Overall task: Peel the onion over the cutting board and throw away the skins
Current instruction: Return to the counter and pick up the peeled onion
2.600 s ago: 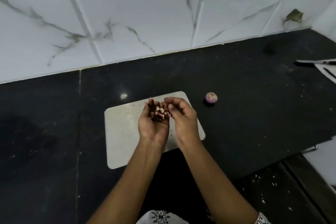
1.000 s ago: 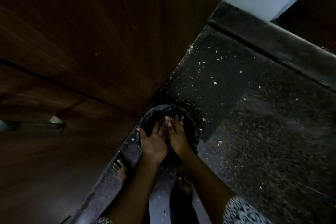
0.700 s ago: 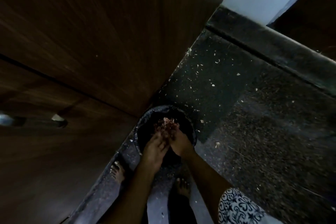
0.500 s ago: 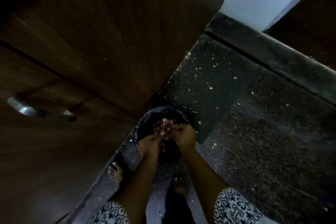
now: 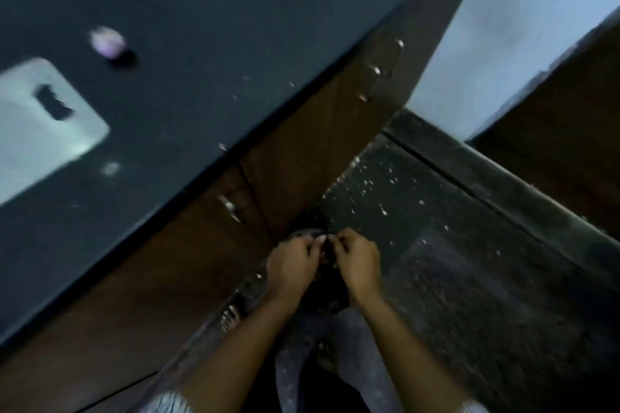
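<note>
The peeled purple onion (image 5: 108, 42) lies on the black counter (image 5: 201, 43), just beyond the pale cutting board (image 5: 37, 131) at the left edge. Low on the floor, my left hand (image 5: 291, 261) and my right hand (image 5: 359, 261) hover side by side over the dark bin (image 5: 322, 295). Their backs face me, the fingers are curled in and the fingertips nearly meet. No skins show in either hand. The hands cover most of the bin, and the whole view is motion-blurred.
Brown cabinet fronts (image 5: 302, 144) with metal handles (image 5: 230, 208) stand under the counter, right beside the bin. The dark floor (image 5: 469, 278) is strewn with pale scraps. A bare foot (image 5: 231, 315) shows left of the bin. A white wall (image 5: 503, 27) rises at the right.
The skins dropped from my cupped hands into the bin, and both hands curled closed above it. My view has swung up, so the counter, board and onion show again.
</note>
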